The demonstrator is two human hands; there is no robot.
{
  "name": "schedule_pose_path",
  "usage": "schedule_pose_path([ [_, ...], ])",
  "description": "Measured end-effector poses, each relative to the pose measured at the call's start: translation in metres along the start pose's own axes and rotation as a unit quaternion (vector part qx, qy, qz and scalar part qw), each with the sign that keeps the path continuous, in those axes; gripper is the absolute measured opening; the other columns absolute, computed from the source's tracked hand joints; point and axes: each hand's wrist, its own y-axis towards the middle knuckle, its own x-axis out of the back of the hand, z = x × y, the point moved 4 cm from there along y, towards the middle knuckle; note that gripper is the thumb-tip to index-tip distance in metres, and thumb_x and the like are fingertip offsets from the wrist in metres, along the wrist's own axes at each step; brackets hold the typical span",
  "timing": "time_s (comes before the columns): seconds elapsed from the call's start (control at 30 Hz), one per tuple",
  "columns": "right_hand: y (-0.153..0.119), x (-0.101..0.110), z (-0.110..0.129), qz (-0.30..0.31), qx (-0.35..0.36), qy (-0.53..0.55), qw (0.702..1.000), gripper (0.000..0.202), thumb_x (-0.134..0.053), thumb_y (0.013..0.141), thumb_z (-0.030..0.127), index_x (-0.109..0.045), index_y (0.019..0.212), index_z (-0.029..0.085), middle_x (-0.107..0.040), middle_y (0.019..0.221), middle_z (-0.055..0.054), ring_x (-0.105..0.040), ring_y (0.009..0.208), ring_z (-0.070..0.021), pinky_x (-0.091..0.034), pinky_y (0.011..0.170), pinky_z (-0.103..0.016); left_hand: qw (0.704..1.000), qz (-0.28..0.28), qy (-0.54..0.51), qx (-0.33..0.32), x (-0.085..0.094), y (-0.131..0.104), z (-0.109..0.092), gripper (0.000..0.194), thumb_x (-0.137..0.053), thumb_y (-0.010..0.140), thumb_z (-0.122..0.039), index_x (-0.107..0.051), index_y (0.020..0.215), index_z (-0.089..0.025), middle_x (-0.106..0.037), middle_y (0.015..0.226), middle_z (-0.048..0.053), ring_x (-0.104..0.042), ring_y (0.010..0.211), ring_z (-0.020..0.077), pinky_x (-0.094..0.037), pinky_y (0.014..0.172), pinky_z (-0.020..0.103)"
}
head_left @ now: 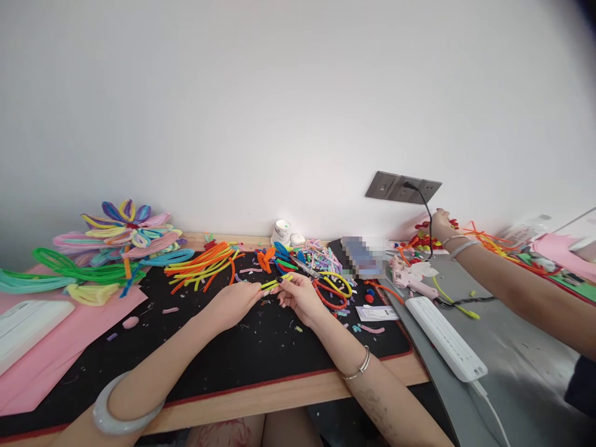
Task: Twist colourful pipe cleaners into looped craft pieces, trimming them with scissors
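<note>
yellow stem (269,285) lies between the hands, long axis roughly crosswise, left hand (237,304) and right hand (300,299) both pinched on it, fingertips close together, neither nearer.

Three hands are in view: the left hand (239,302) and right hand (298,298) of one person, and one co-worker's hand (440,225). There is one black mat (223,357), one wall panel (384,185) with one black plug (409,185), one white power strip (447,338), one glue gun (412,280), one phone (365,257) and one plastic bottle (535,227). The held yellow stems (269,285) are too small to count, the orange and yellow bundle (205,262) too tangled.
</note>
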Motion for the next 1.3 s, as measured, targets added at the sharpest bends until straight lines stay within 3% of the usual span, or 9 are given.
schedule_pose_path([
  [0.13,0.001,0.0,-0.001,-0.011,0.004,-0.02,1.0,0.023,-0.067,0.069,0.032,-0.05,0.07,0.016,-0.065,0.062,0.0,-0.051,0.04,-0.0058,-0.04,0.038,-0.015,1.0,0.005,0.001,-0.001,-0.001,0.0,0.0,0.035,-0.023,0.093,-0.032,-0.051,0.078,-0.017,-0.061,0.075,0.006,-0.057,0.066,0.0191,-0.035,0.057,0.026],
  [0.47,0.0,0.001,0.013,-0.066,0.093,-0.127,0.985,0.015,-0.058,0.073,0.029,-0.051,0.07,0.016,-0.059,0.053,0.003,-0.043,0.034,-0.0047,-0.034,0.033,-0.015,0.999,0.038,-0.012,-0.029,0.002,-0.002,-0.009,0.038,-0.024,0.092,-0.036,-0.053,0.074,-0.017,-0.061,0.071,0.006,-0.057,0.064,0.0191,-0.035,0.056,0.026],
  [0.77,0.0,0.002,0.015,-0.072,0.126,-0.158,0.977,0.015,-0.054,0.076,0.031,-0.048,0.074,0.018,-0.057,0.049,0.005,-0.038,0.031,-0.0048,-0.029,0.032,-0.016,0.996,0.037,-0.069,-0.029,-0.001,-0.002,-0.008,0.041,-0.024,0.091,-0.041,-0.05,0.07,-0.018,-0.057,0.066,0.003,-0.054,0.06,0.0165,-0.033,0.055,0.025],
  [1.3,-0.001,0.004,0.017,-0.087,0.128,-0.176,0.972,0.02,-0.051,0.079,0.034,-0.045,0.069,0.019,-0.052,0.047,0.006,-0.038,0.032,-0.0051,-0.03,0.033,-0.016,0.994,0.032,-0.102,-0.017,-0.005,0.0,-0.003,0.04,-0.022,0.091,-0.043,-0.046,0.069,-0.019,-0.057,0.069,0.003,-0.055,0.064,0.0178,-0.034,0.058,0.026],
])
